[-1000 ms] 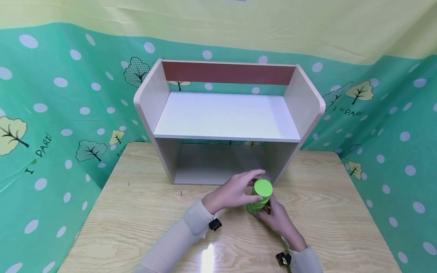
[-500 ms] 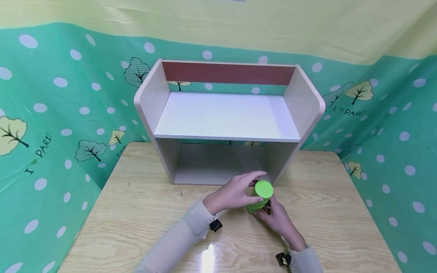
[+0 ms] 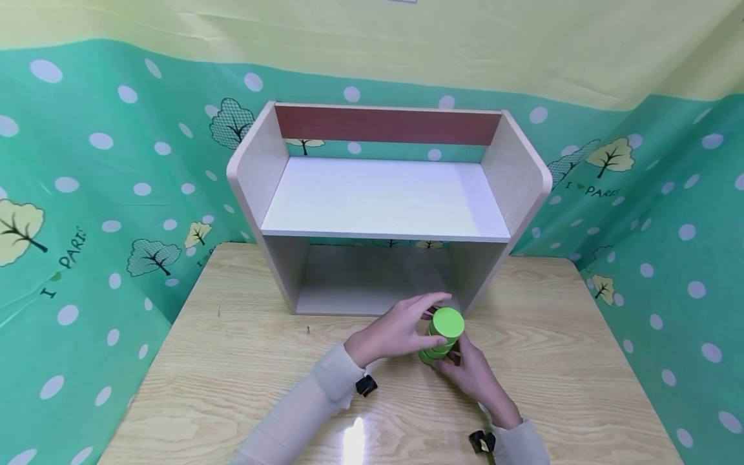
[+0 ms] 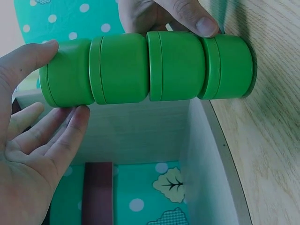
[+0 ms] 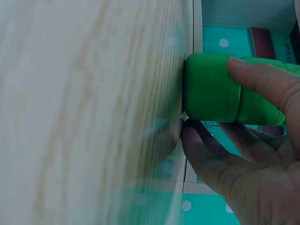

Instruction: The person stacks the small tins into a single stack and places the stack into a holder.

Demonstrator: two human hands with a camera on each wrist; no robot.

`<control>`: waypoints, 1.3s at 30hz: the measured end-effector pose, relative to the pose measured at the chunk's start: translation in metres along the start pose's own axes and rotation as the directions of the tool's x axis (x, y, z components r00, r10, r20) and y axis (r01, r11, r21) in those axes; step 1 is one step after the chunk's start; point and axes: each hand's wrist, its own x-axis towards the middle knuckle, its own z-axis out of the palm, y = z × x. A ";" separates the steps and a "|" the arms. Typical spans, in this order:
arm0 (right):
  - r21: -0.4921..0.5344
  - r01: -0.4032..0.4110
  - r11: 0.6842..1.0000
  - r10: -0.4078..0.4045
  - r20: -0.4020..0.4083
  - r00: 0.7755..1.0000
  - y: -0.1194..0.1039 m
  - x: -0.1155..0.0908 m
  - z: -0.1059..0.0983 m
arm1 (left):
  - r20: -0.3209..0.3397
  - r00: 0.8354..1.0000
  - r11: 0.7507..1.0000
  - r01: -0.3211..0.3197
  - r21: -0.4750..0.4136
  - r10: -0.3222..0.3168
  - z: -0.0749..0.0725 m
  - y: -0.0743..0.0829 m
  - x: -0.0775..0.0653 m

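Several green lidded canisters (image 3: 448,323) stand stacked in an upright column on the table, just in front of the shelf's right side. At the top, my left hand (image 3: 389,334) holds the uppermost canister (image 4: 68,77), thumb on one side and fingertips on the other. Lower down, my right hand (image 3: 475,373) grips the stack from the right. Its thumb lies across the lower canisters in the left wrist view. The bottom canister (image 5: 208,89) touches the tabletop, with right fingertips close to the table beside it. Part of the column is hidden by the hands in the head view.
A two-level shelf unit (image 3: 386,197) with pale side panels and a dark red back strip stands behind the hands. Wood-grain tabletop (image 3: 250,381) extends to both sides. A green dotted curtain (image 3: 93,258) hangs around the back and sides.
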 end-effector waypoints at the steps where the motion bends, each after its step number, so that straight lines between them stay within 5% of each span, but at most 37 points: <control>1: 0.001 0.002 1.000 -0.002 -0.002 1.000 0.000 0.000 0.000 | 0.000 1.000 1.000 0.002 -0.003 -0.002 0.000 0.000 0.000; 19: 0.027 0.009 1.000 -0.009 0.003 1.000 0.000 0.001 0.000 | -0.058 0.996 0.994 0.069 -0.079 -0.074 0.004 -0.012 -0.015; 39: 0.034 -0.004 0.999 0.005 -0.016 1.000 0.000 -0.001 0.002 | -0.070 0.982 0.977 0.162 -0.142 -0.173 0.030 -0.042 -0.042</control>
